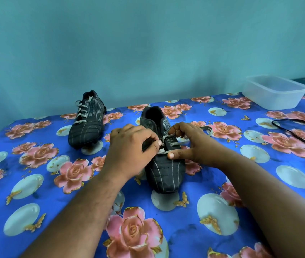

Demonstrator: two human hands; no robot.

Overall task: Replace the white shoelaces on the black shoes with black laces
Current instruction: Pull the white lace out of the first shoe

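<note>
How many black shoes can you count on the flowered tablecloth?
2. One black shoe stands at the back left, still fully laced in white; the other black shoe is in the centre, partly covered by both hands. None seem hidden.

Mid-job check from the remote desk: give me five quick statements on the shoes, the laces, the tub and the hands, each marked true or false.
1. Both hands work on the near shoe. True: the left hand and the right hand both pinch its white lace.
2. The far shoe has already lost its white lace. False: it is laced in white all the way up.
3. The black laces lie loose on the cloth at the right. True.
4. The clear plastic tub stands between the two shoes. False: it stands at the far right, beyond the black laces.
5. The near shoe's top eyelets are bare. True: the white lace remains only lower down.
</note>
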